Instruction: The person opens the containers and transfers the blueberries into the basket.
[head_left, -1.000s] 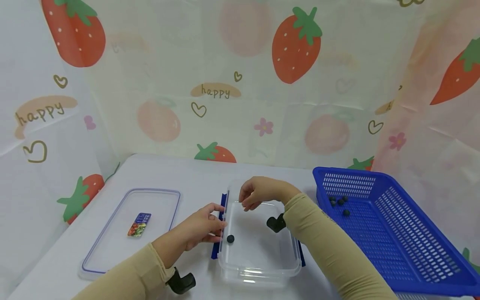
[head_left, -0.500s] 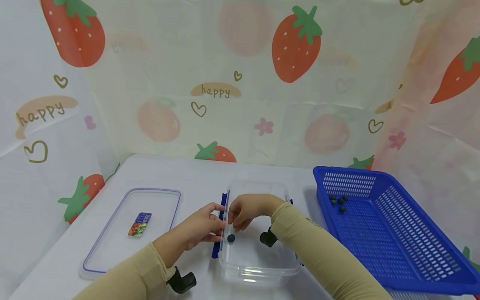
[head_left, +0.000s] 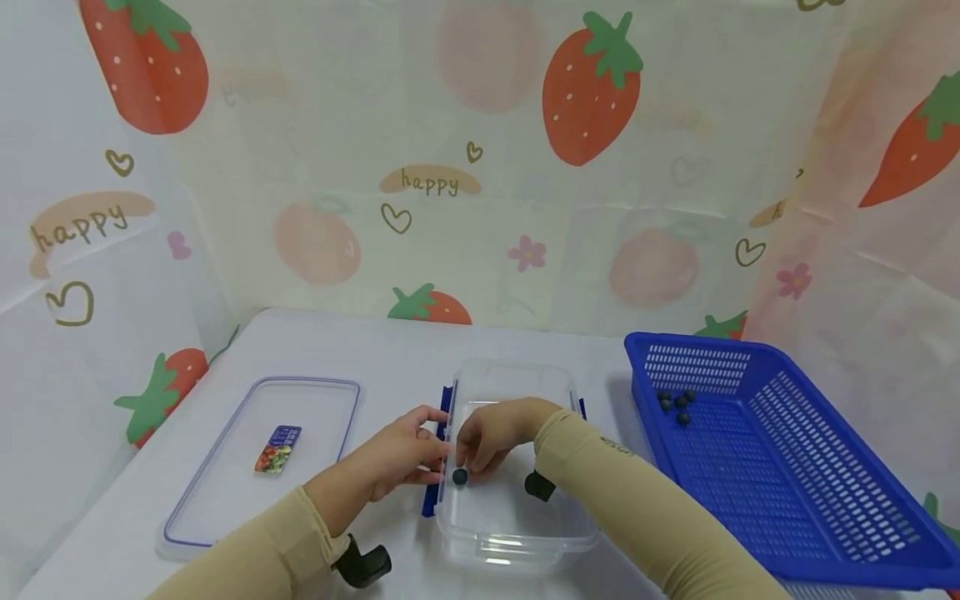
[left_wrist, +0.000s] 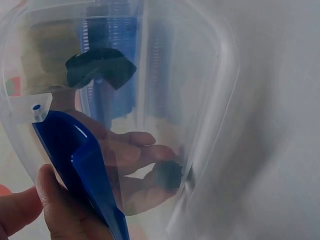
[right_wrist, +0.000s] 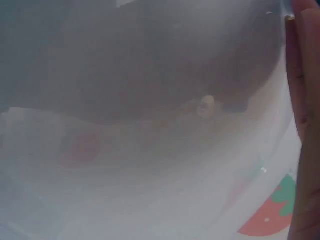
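A clear plastic box (head_left: 525, 533) with blue side clasps (left_wrist: 92, 160) stands in front of me. At its left side my left hand (head_left: 397, 454) grips the wall by the clasp, fingertips on the rim. My right hand (head_left: 498, 433) reaches down inside the box with curled fingers. At its fingertips is a dark round blueberry (head_left: 460, 477), close to the left wall. Through that wall, in the left wrist view, the blueberry (left_wrist: 169, 175) sits between the right thumb and fingers. In the right wrist view, only blurred clear plastic and part of a hand (right_wrist: 305, 115) show.
A blue perforated basket (head_left: 795, 467) stands to the right, with several blueberries (head_left: 681, 402) in its far left corner. The box's clear lid (head_left: 217, 500) lies on the left, with a small printed packet (head_left: 277, 450) on it. White cloth covers the table (head_left: 405, 350).
My right hand has moved down and left into the box, to the blueberry. My left hand stays at the side wall. One blueberry in the basket has rolled slightly.
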